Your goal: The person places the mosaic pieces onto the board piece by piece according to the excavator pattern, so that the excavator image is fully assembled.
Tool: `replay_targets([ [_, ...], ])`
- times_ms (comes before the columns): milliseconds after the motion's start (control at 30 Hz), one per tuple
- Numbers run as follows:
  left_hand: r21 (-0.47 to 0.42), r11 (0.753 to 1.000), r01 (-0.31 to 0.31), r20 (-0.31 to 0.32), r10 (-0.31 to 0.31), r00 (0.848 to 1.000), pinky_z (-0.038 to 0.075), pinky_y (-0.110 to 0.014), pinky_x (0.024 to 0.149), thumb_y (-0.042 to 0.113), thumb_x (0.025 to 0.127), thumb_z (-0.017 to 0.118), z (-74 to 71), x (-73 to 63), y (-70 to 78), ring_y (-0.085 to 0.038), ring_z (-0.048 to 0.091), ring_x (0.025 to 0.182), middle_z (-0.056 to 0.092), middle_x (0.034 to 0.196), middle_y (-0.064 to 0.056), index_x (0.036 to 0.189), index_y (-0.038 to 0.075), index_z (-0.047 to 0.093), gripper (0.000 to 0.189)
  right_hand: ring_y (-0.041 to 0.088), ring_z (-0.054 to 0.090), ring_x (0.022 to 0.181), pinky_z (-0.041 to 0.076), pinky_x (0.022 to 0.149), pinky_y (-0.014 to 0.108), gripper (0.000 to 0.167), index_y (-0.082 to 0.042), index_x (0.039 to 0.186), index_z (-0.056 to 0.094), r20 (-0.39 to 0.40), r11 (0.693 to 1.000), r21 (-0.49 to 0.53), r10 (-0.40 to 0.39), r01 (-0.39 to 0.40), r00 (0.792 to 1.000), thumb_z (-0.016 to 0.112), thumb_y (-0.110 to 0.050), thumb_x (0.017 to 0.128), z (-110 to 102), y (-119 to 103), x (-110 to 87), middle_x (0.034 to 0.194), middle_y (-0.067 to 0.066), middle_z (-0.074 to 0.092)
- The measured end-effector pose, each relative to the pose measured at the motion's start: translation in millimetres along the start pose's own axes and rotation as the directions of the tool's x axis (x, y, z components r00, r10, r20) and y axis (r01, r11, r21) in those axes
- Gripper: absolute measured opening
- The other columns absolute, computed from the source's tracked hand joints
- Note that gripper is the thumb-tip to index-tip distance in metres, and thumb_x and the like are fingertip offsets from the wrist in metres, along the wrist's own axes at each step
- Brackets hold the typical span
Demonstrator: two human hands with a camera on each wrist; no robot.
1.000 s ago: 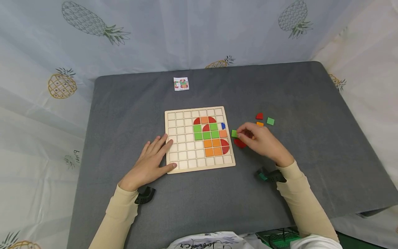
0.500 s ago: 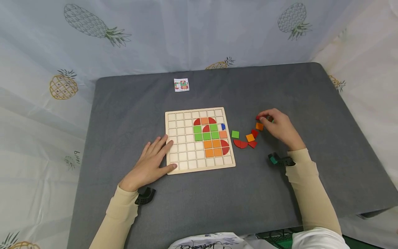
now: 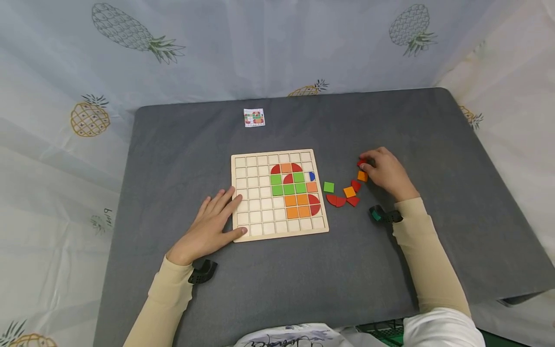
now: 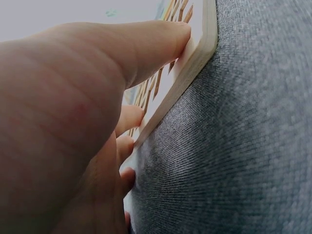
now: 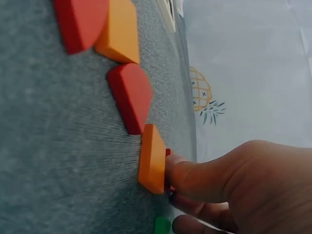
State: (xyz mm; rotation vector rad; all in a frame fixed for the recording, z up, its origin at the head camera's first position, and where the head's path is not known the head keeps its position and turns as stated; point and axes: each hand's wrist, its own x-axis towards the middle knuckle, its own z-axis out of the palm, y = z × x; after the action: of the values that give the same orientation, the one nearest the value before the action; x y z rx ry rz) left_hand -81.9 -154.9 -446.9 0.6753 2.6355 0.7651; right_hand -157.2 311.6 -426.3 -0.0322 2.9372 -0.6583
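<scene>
My left hand [image 3: 208,226] lies with spread fingers on the left edge of a wooden grid board [image 3: 256,216]; in the left wrist view the thumb [image 4: 156,44] rests on the board's corner. Red, green, orange and blue tiles fill part of its right side. Right of the board, my right hand [image 3: 388,173] pinches a red rounded tile [image 3: 361,163] between thumb and fingers, at the table surface. An orange square tile [image 5: 153,161] sits right beside the thumb in the right wrist view. Part of a green tile [image 5: 162,225] shows below the fingers.
Loose pieces lie between board and right hand: a green square [image 3: 329,187], an orange square [image 3: 349,192] and several red rounded tiles [image 3: 336,200]. A small printed pattern card [image 3: 254,117] lies near the back edge of the grey table [image 3: 182,140].
My right hand has moved from the tiles beside the board, away and to the right, to the far red tile. The left hand keeps its place on the board.
</scene>
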Motion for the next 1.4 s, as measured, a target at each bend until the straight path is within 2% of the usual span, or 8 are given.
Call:
replay_targets([
  [233, 0.004, 1.000, -0.001, -0.006, 0.001, 1.000, 0.000, -0.060, 0.126, 0.044, 0.097, 0.066, 0.7, 0.1, -2.2, -0.035, 0.006, 0.160, 0.009, 0.173, -0.009, 0.163, 0.015, 0.025, 0.083, 0.035, 0.055, 0.092, 0.048, 0.077, 0.051, 0.025, -0.001, 0.120, 0.060, -0.004, 0.999, -0.015, 0.039, -0.039, 0.999, 0.063, -0.016, 0.100, 1, -9, 6.2, 0.114, 0.023, 0.060],
  [333, 0.005, 1.000, -0.003, -0.005, 0.003, 1.000, 0.000, -0.060, 0.126, 0.044, 0.097, 0.066, 0.8, 0.3, -2.6, -0.035, 0.006, 0.160, 0.009, 0.173, -0.009, 0.163, 0.015, 0.025, 0.083, 0.035, 0.057, 0.091, 0.050, 0.079, 0.050, 0.022, 0.001, 0.120, 0.062, 0.003, 1.000, 0.027, 0.002, -0.002, 1.000, 0.059, -0.011, 0.102, 2, -15, 9.9, 0.115, 0.024, 0.063],
  [467, 0.007, 1.000, -0.002, -0.006, 0.002, 1.000, 0.000, -0.060, 0.126, 0.044, 0.097, 0.066, 1.0, -0.2, -2.9, -0.036, 0.006, 0.160, 0.009, 0.173, -0.009, 0.163, 0.015, 0.025, 0.083, 0.037, 0.056, 0.103, 0.051, 0.091, 0.054, 0.028, 0.003, 0.129, 0.062, 0.014, 0.993, 0.096, -0.065, 0.064, 0.998, 0.052, -0.005, 0.104, 4, -29, 15.4, 0.128, 0.025, 0.060],
  [667, -0.004, 1.000, -0.002, -0.012, 0.002, 1.000, 0.000, -0.060, 0.126, 0.044, 0.096, 0.067, 0.8, -1.3, -3.0, -0.035, 0.006, 0.160, 0.009, 0.173, -0.009, 0.162, 0.014, 0.026, 0.083, 0.035, 0.060, 0.109, 0.053, 0.096, 0.053, 0.026, -0.001, 0.127, 0.064, -0.015, 0.973, 0.192, -0.131, 0.132, 0.991, 0.058, -0.007, 0.102, 6, -56, 22.9, 0.127, 0.019, 0.064],
  [833, -0.004, 1.000, 0.002, -0.005, -0.002, 1.000, -0.002, -0.059, 0.126, 0.044, 0.096, 0.067, 0.6, -1.3, -4.5, -0.034, 0.005, 0.160, 0.008, 0.173, -0.008, 0.162, 0.015, 0.025, 0.084, 0.028, 0.060, 0.101, 0.053, 0.090, 0.045, 0.016, -0.003, 0.115, 0.068, -0.062, 0.938, 0.233, -0.248, 0.256, 0.967, 0.063, -0.008, 0.100, 10, -81, 26.7, 0.114, 0.014, 0.061],
  [967, -0.004, 1.000, -0.003, -0.003, 0.003, 1.000, -0.002, -0.058, 0.126, 0.043, 0.096, 0.068, 0.7, -0.8, -4.9, -0.035, 0.005, 0.160, 0.009, 0.173, -0.009, 0.162, 0.014, 0.025, 0.084, 0.026, 0.056, 0.096, 0.050, 0.084, 0.042, 0.017, -0.003, 0.115, 0.071, -0.066, 0.911, 0.228, -0.337, 0.343, 0.939, 0.064, -0.008, 0.100, 12, -101, 27.8, 0.111, 0.013, 0.060],
  [1100, -0.006, 1.000, -0.003, -0.004, 0.003, 1.000, -0.002, -0.058, 0.126, 0.042, 0.096, 0.067, 0.5, -0.7, -4.4, -0.035, 0.005, 0.160, 0.008, 0.173, -0.008, 0.163, 0.015, 0.025, 0.084, 0.025, 0.059, 0.097, 0.054, 0.089, 0.043, 0.019, -0.004, 0.117, 0.070, -0.006, 0.900, 0.246, -0.370, 0.360, 0.929, 0.065, -0.011, 0.099, 15, -121, 27.3, 0.112, 0.012, 0.067],
  [1400, -0.009, 1.000, -0.002, 0.002, 0.002, 1.000, -0.002, -0.058, 0.126, 0.042, 0.096, 0.068, -0.6, 0.3, -3.2, -0.034, 0.005, 0.160, 0.008, 0.173, -0.008, 0.163, 0.015, 0.025, 0.084, 0.017, 0.058, 0.088, 0.049, 0.076, 0.033, 0.010, -0.010, 0.106, 0.069, 0.074, 0.869, 0.306, -0.429, 0.389, 0.900, 0.070, -0.016, 0.097, 28, -143, 25.4, 0.098, 0.003, 0.067],
])
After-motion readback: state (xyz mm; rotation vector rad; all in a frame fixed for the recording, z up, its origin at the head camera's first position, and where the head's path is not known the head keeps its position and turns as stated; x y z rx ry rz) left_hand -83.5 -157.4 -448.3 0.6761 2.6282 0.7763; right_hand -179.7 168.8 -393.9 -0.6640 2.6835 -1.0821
